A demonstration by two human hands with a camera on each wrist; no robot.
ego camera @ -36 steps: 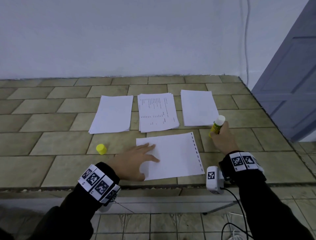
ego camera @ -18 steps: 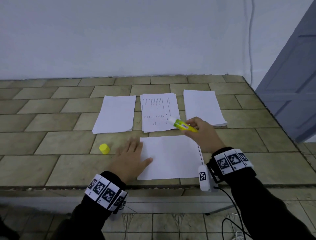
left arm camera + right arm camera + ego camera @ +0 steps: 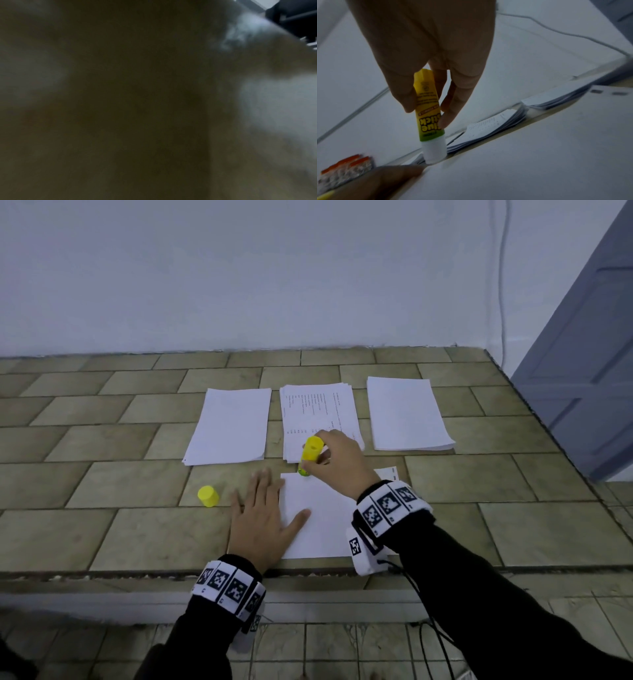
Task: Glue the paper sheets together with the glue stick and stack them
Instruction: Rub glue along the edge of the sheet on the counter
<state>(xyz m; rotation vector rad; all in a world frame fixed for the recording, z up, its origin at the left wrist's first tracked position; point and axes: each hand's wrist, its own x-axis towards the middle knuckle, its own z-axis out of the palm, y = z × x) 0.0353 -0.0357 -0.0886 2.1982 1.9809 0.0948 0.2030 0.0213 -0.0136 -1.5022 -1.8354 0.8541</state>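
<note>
My right hand [image 3: 337, 465] [image 3: 426, 108] grips the yellow glue stick [image 3: 310, 455] [image 3: 429, 115] upside down, its white tip touching the far left corner of the near white sheet [image 3: 320, 518] [image 3: 530, 162]. My left hand [image 3: 262, 517] lies flat with straight fingers on the tiles, thumb and fingers pressing the sheet's left edge. The yellow cap [image 3: 208, 496] stands on the tiles left of that hand. Beyond lie three paper stacks: blank left [image 3: 229, 426], printed middle [image 3: 318, 412] [image 3: 488, 129], blank right [image 3: 407, 412]. The left wrist view is dark and blurred.
The tiled counter [image 3: 102, 474] ends at a front edge near my wrists and a right edge by a grey-blue door [image 3: 582, 354]. A white wall [image 3: 239, 268] stands behind, with a cable [image 3: 501, 268] hanging down it.
My right hand carried the glue stick from the right of the sheet over to its far left corner and turned it tip down. My left hand slid left onto the sheet's left edge.
</note>
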